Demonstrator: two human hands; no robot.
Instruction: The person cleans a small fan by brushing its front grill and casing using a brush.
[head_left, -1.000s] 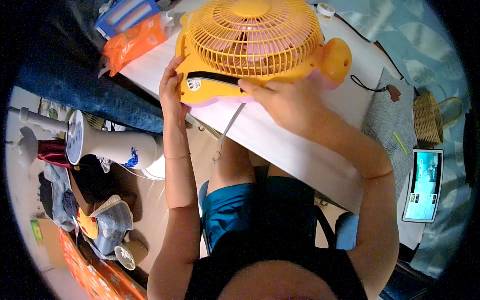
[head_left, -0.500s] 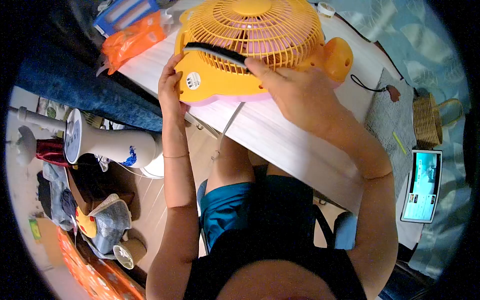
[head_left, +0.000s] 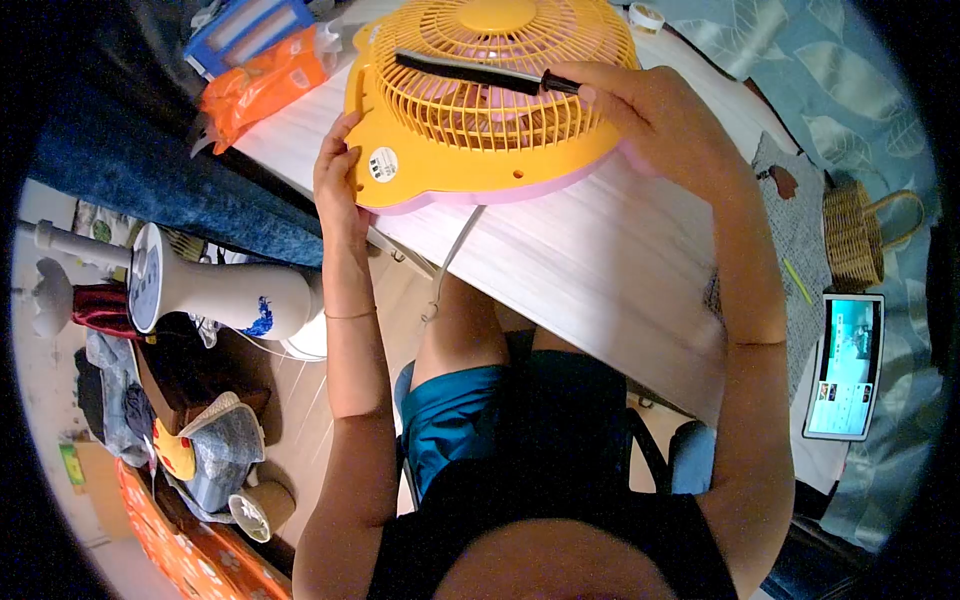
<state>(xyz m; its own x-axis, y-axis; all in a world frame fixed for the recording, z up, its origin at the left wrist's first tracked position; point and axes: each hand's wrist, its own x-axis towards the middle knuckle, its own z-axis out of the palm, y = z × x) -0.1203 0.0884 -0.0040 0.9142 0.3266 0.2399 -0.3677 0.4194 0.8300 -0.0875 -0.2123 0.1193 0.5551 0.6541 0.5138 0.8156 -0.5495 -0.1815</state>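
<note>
A yellow fan (head_left: 450,165) with a round slatted grille and a pink underside lies on the white table (head_left: 590,260). My left hand (head_left: 338,180) grips its left edge, near a round white label. In my right hand (head_left: 650,115) is the dark handle of a long brush (head_left: 470,72) with black bristles. The brush lies across the grille, pointing left; whether its bristles touch the slats I cannot tell. A grey cord (head_left: 460,245) hangs from the fan over the table's front edge.
An orange packet (head_left: 265,85) and a blue-framed item (head_left: 245,35) lie at the back left. On the right are a wicker basket (head_left: 855,240), a lit screen (head_left: 845,365) and a grey mesh cloth (head_left: 790,240). A white stand (head_left: 230,290) is at the left.
The brush has moved up from the fan's front rim onto the grille, then slightly right, with my right hand. My left hand has stayed on the fan's edge.
</note>
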